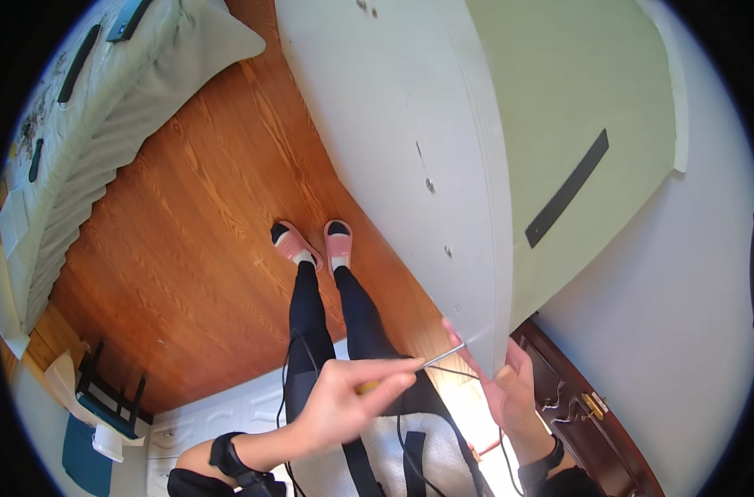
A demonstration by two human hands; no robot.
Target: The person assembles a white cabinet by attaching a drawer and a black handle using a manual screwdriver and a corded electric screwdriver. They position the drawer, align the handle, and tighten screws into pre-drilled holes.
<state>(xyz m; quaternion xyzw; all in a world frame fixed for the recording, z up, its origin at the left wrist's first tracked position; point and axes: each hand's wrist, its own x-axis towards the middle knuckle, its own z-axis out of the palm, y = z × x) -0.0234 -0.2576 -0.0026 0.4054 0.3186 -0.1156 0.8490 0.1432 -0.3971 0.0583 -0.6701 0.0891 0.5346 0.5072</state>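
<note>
My left hand (344, 402) is closed round the yellowish handle of a screwdriver (445, 356). The metal shaft points right and upward, its tip at the lower front face of a white cabinet (410, 166). At the near end of that cabinet, my right hand (513, 398) grips the edge, with fingers along the front face beside the screwdriver tip and the thumb on the other side. Small metal fittings (430, 185) dot the white face. Whatever the tip touches is too small to make out.
A dark toothed saw blade (567, 189) lies on the cabinet's pale green top (575, 74). Black cables hang by my legs. My feet, in pink slippers (338, 243), stand on the wood floor (186, 224). A covered bed (145, 91) is at left, a dark red door (584, 406) at lower right.
</note>
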